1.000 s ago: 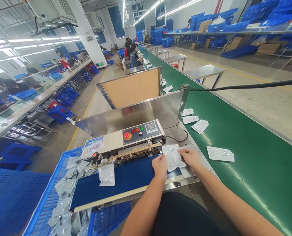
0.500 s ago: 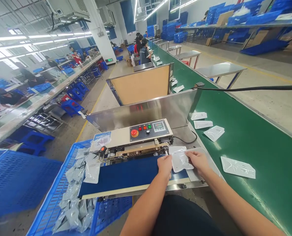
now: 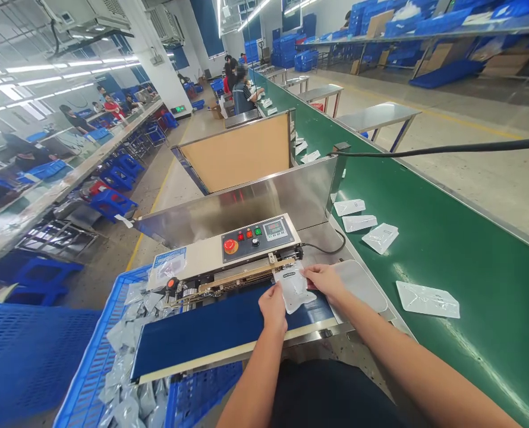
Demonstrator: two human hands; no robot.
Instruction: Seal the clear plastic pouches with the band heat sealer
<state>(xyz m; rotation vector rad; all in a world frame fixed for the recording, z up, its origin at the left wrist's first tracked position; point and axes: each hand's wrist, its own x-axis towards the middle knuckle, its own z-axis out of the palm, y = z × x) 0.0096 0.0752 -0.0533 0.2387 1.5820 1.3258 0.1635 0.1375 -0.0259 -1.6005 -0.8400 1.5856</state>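
Both hands pinch one white plastic pouch (image 3: 295, 291) whose top edge is at the intake end of a sealing machine (image 3: 229, 252). My left hand (image 3: 272, 306) grips the pouch's left edge, fingers closed. On its upper right edge my right hand (image 3: 324, 280) is closed too. Under the pouch runs the machine's blue belt (image 3: 202, 330). The control panel (image 3: 255, 238) has a red knob and several lit buttons. Several white pouches (image 3: 380, 238) lie on the green conveyor (image 3: 469, 261) to the right.
A blue basket (image 3: 79, 380) of filled pouches stands at the belt's left end. Behind the machine rises a metal panel (image 3: 246, 202). A black cable (image 3: 447, 148) crosses above the conveyor. A person (image 3: 242, 95) sits farther along the line.
Both hands have moved left with the pouch, bringing its top edge to the sealing slot. The pouch that lay at the belt's left end is no longer on it. The view has shifted a little.
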